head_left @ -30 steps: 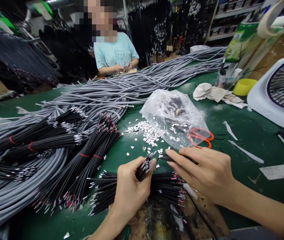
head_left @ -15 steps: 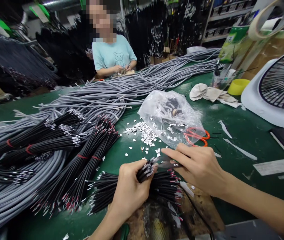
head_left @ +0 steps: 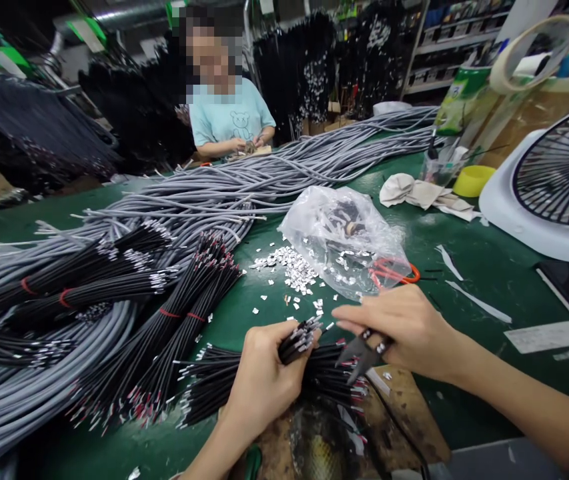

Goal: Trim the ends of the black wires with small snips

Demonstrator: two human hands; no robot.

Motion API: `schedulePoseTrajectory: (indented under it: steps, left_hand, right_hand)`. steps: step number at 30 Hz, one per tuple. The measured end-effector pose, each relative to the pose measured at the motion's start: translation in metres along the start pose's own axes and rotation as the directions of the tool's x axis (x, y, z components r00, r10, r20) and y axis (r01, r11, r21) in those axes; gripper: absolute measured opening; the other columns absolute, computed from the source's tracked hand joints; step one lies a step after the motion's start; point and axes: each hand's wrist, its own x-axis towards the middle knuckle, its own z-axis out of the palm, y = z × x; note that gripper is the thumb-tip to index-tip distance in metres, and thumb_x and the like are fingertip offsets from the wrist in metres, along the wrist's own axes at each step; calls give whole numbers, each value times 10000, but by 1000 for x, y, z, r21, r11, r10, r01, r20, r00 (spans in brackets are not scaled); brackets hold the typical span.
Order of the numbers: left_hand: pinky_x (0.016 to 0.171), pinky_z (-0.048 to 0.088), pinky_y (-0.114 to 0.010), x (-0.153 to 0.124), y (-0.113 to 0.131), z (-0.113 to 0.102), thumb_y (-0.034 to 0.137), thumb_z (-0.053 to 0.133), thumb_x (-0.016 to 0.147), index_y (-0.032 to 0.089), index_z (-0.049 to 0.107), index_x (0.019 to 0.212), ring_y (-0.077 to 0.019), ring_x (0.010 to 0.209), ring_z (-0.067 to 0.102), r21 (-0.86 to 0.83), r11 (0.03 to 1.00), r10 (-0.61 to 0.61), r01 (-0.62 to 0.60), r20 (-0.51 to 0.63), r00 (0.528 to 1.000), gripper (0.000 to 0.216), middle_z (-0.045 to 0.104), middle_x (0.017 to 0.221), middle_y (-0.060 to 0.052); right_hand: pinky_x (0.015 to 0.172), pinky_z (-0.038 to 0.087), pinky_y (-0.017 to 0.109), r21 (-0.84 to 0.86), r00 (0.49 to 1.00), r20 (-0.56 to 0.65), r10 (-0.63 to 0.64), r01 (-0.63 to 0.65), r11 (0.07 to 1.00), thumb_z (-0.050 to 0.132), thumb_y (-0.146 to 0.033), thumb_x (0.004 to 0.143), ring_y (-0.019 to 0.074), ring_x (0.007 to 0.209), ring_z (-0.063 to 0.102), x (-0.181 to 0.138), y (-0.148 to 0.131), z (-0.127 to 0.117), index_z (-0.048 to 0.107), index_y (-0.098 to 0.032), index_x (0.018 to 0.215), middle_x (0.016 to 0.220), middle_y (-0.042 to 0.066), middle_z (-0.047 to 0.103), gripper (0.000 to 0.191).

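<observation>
My left hand (head_left: 270, 373) is closed around a bundle of thin black cables (head_left: 291, 347). Their silver-white ends stick up past the thumb. To its right, my right hand (head_left: 401, 330) grips dark pliers (head_left: 359, 359), jaws parted and pointing down-left, apart from the bundle. One white-tipped cable end shows between the bundle and my right fingertips; whether they touch it I cannot tell. Under both hands lies a loose pile of black cables (head_left: 209, 383) with white and reddish ends. Small silver-white pieces (head_left: 297, 270) are scattered on the green table just beyond.
A clear plastic bag (head_left: 334, 233) partly covers orange-handled scissors (head_left: 411, 272). Grey cables (head_left: 224, 180) stretch across the table, and tied black bundles (head_left: 184, 307) lie at left. At right stand a white fan (head_left: 529, 200) and a tape roll (head_left: 499, 73). A person (head_left: 234, 123) sits opposite.
My right hand and the pliers have drawn back from the bundle's ends, to the right and slightly down. The plier jaws now show parted. My left hand keeps its hold.
</observation>
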Motion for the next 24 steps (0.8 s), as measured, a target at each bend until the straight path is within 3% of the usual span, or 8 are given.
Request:
schedulePoseTrajectory:
  steps: [3,6,12,17,24]
  left_hand:
    - [449,182,-219,0,0,0,215,481,802,169,260,521,-77,497,217,-1,1000,8,-8,1,1000,360,245,504,57]
    - [445,181,-213,0,3,-2,143,503,755,166,274,506,-72,483,230,0,1000,21,-21,-3,1000,339,267,480,62]
    - [448,206,-201,0,11,-7,43,520,656,153,384,485,-71,465,286,7,997,73,-74,51,996,244,366,464,58]
    - [490,280,-209,-2,4,-4,30,499,601,153,537,598,-100,521,427,81,984,146,-157,129,981,128,526,561,17]
    - [495,296,-218,-3,1,2,91,524,615,158,536,605,-119,541,476,135,979,129,-153,169,977,68,571,590,-9]
  right_hand:
    - [446,234,266,-139,988,71,-137,146,980,373,-137,856,112,438,421,-2,-5,2,612,-140,880,522,-15,527,240]
    - [442,202,277,-202,976,90,-197,212,956,313,-76,840,126,434,398,-1,-10,4,587,-124,794,513,-5,490,281]
    - [451,197,279,-165,958,136,-252,272,948,301,-18,812,126,424,396,4,-15,6,506,-152,694,522,-3,480,271]
    - [463,168,289,-122,946,172,-275,297,947,296,30,769,133,404,369,-2,-16,10,402,-202,614,503,-13,458,298]
    - [467,145,302,-127,940,166,-300,322,938,305,43,735,151,376,380,-9,-13,15,394,-220,605,473,-15,458,307]
